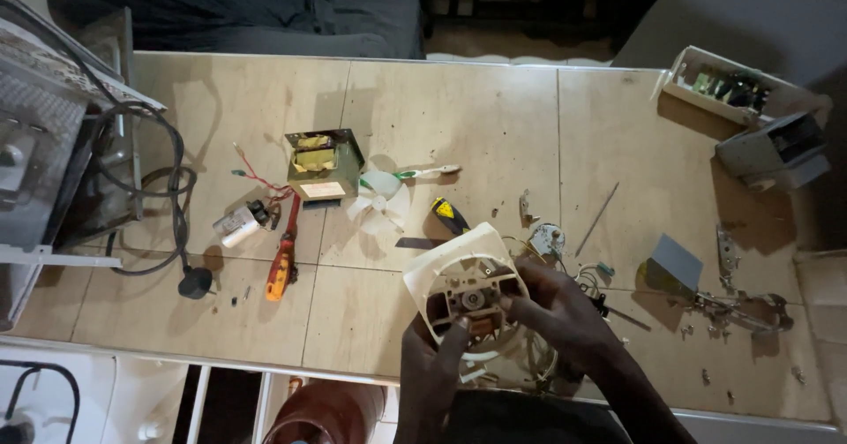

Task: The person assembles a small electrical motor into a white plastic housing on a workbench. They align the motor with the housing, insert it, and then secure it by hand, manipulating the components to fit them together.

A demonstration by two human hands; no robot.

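Both hands grip the white fan motor housing (465, 289): left hand (430, 364) underneath, right hand (560, 312) closed on its rim. Inspecting the motor; freeing it needs the orange screwdriver (282, 263).

fan housing (459, 272): cream-white plastic, with a grey metal hub and copper-brown windings in its middle
worktop (494, 117): pale beige tiles with thin dark joints
transformer (323, 163): olive-green frame, yellow tape, white label
fan blade (379, 200): translucent white
screwdriver (282, 263): orange and red handle, near left
capacitor (236, 227): white body, black end
cable (168, 188): black, far left
small tool (450, 215): black and yellow handle
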